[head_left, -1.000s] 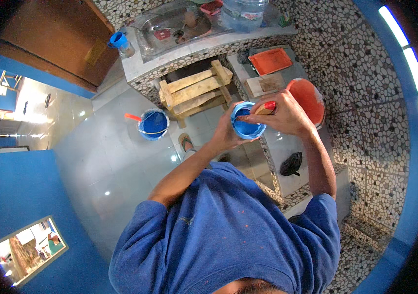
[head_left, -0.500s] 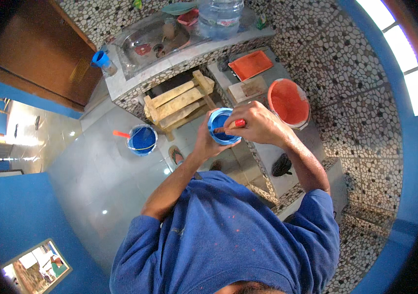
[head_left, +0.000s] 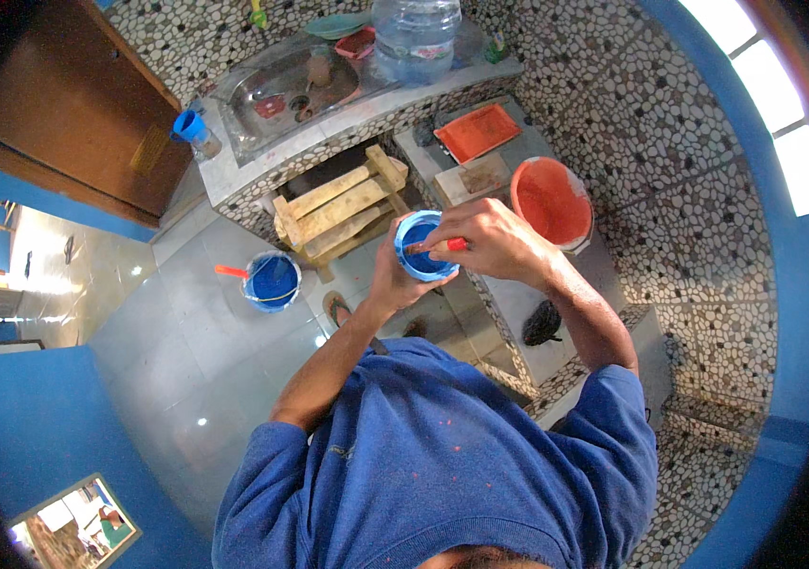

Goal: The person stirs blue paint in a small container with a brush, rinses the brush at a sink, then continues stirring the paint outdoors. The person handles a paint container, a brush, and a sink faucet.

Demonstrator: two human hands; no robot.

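Item inspected: a small light-blue tub [head_left: 421, 216], held up before my chest, mouth facing upward, with blue paint [head_left: 426, 265] inside. All positions below are given from this tub.

Lying across the tub's mouth is a brush [head_left: 459, 244] with a wooden handle and a red end. Its long axis runs crosswise: the red end projects at the tub's right, the working end points left, inside the rim. Whether the bristles touch the paint I cannot tell. In my judgement this angle between brush and rim is the governing relation.

My right hand [head_left: 497, 243] is the nearer to the brush. Its grip is pinched closed on the handle, knuckles uppermost, at the tub's right edge; the forearm slopes in from the tub's lower right, elbow bent outward.

My left hand [head_left: 393, 281] has its grip curved around the tub's left and near wall, spread to the tub's width and firm on it; that forearm rises from the tub's lower left.

Further out: a paint bucket [head_left: 273, 306] on the floor, left of the tub; a red bucket [head_left: 547, 194], beyond the tub to its right.
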